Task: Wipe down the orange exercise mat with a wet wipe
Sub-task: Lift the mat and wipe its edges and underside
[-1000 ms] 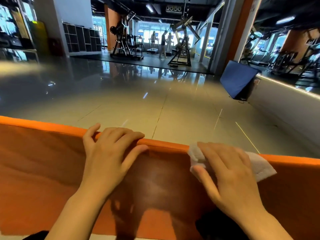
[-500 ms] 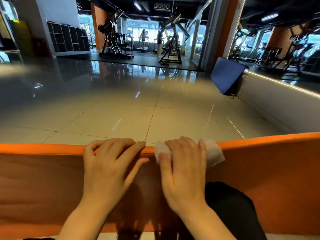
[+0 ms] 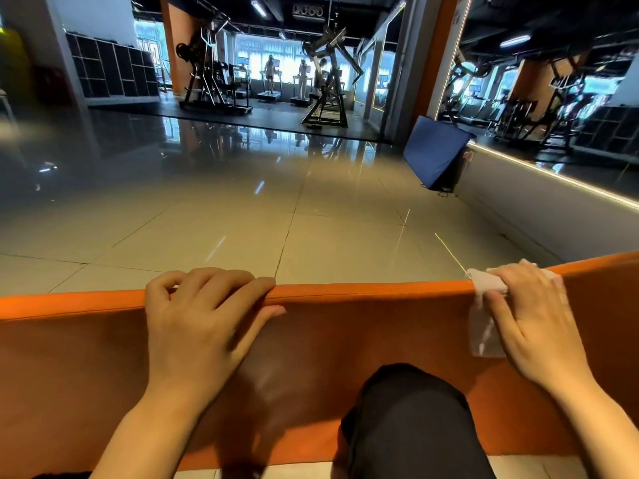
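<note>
The orange exercise mat (image 3: 363, 340) stands on its long edge in front of me and fills the lower half of the head view. My left hand (image 3: 204, 323) grips its top edge left of centre, fingers curled over the rim. My right hand (image 3: 532, 316) is at the top edge far to the right. Its fingers hook over the rim and press a white wet wipe (image 3: 484, 323) against the mat. Part of the wipe hangs down the near face beside my thumb, and the rest is under my fingers.
My dark-clad knee (image 3: 411, 420) presses against the mat's near side at the bottom. Beyond the mat lies glossy tiled floor (image 3: 276, 216). A blue mat (image 3: 432, 157) leans on the right wall under a mirror. Gym machines (image 3: 325, 95) and people stand far back.
My right hand has slid the wipe along the top edge, first left until it almost met my left hand, then far right. My left hand keeps its hold.
</note>
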Available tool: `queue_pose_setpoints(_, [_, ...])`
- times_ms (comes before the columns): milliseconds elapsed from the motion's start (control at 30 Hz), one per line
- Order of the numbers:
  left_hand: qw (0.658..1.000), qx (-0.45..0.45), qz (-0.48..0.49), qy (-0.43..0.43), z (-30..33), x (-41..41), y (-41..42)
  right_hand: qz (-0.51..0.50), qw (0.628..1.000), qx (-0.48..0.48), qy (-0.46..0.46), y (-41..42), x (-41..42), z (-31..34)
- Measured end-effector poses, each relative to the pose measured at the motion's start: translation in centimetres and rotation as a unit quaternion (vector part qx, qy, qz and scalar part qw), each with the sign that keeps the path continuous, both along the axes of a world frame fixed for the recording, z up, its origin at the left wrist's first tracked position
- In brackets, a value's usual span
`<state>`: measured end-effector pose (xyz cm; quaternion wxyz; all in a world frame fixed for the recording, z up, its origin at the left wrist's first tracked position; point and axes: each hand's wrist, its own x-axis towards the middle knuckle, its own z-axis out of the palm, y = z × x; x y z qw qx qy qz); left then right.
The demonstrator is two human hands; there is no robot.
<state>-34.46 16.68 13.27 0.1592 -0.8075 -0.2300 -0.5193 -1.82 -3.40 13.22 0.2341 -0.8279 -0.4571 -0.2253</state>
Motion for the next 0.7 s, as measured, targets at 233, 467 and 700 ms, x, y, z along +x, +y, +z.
queue_pose_setpoints(233, [0.999,-0.02,0.018,-0.019,-0.1,0.6,0.5,0.071,0.994,0.068,0.044,3.4,-3.8,0.4])
queue_pose_setpoints(467, [0.999,-0.002,0.052,-0.009,0.0,0.6,0.7,0.184,0.982,0.04,0.025,9.8,-17.0,1.2])
queue_pose_setpoints(700, [0.998,-0.009,0.068,0.003,0.2,0.4,1.0,0.177,0.984,-0.032,-0.009,5.4,-9.5,1.9])
